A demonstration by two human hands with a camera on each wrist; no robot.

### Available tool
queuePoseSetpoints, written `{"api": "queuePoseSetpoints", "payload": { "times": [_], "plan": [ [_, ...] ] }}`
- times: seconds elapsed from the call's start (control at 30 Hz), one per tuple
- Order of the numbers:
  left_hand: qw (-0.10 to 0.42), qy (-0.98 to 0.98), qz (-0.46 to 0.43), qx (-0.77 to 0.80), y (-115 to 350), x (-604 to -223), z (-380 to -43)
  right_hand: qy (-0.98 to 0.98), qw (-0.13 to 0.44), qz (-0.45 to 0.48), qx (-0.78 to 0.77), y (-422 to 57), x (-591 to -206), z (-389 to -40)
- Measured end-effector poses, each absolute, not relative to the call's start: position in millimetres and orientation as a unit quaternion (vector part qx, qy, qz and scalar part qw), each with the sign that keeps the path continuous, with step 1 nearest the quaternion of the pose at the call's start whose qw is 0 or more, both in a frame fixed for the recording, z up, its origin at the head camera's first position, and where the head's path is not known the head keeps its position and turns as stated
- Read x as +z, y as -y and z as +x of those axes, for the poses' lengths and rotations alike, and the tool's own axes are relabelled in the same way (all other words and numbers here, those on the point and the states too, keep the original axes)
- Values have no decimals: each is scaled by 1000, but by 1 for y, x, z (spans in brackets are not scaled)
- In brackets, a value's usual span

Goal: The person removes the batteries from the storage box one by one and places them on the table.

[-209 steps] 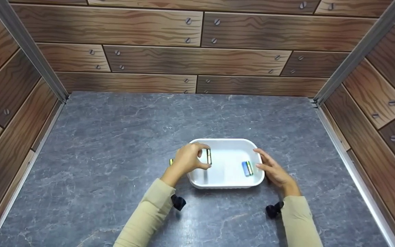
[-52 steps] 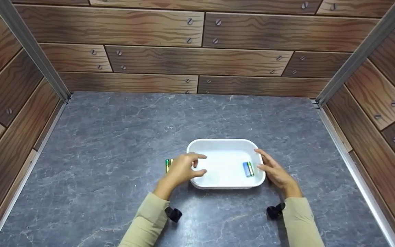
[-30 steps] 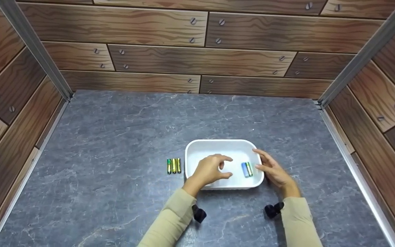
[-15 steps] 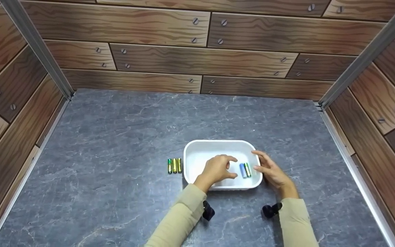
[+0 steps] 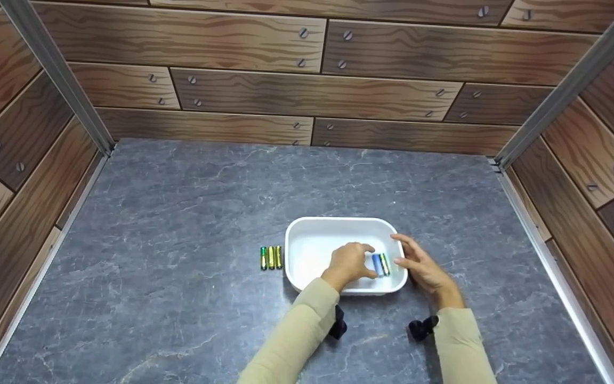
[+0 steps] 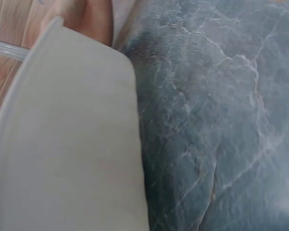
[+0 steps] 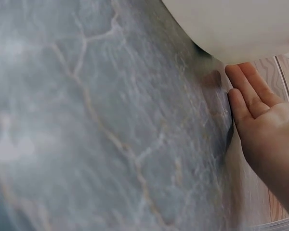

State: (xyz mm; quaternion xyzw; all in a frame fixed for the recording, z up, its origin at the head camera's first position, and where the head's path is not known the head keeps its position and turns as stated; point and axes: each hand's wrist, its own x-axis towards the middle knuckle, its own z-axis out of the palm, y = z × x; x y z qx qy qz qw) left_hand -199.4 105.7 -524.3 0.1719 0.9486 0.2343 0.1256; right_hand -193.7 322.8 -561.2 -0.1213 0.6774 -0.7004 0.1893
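Note:
A white plastic tray point(image 5: 307, 224) stands on the tabletop. Inside it, near the right end, a blue battery point(image 5: 376, 263) and a green-and-gold battery point(image 5: 385, 263) lie side by side. My left hand point(image 5: 348, 262) reaches down into the tray, thumb and index finger spread near the two ends of the blue battery; a gap still seems to show. My right hand point(image 5: 423, 266) holds the tray's right end, thumb and index finger over the rim. In the right wrist view, the other fingers point(image 7: 250, 91) touch its outer side. Outside its left wall, three green-and-gold batteries point(image 5: 271, 258) lie in a row.
The grey marbled tabletop point(image 5: 179, 213) extends around the tray. Wood-patterned panels point(image 5: 307, 90) and metal corner posts point(image 5: 51, 69) enclose it at the back and sides. Each wrist carries a black camera mount point(image 5: 420, 328).
Seven seconds ago my left hand pinched a battery over the tray's left end. Empty-handed since, it has moved right to the blue battery. The tray shifted slightly left with my right hand on it.

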Motion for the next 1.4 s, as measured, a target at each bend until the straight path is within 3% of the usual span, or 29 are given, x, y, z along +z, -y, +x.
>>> {"api": "queuePoseSetpoints", "payload": {
  "times": [0.87,1.4],
  "plan": [
    [89,-976,182,76,-129,-531,-199,-659,194,-139,-714,-319,-563,-196],
    [103,-972,179,114,-129,-521,-199,-639,182,-157,-731,-320,-566,-195]
  ]
}}
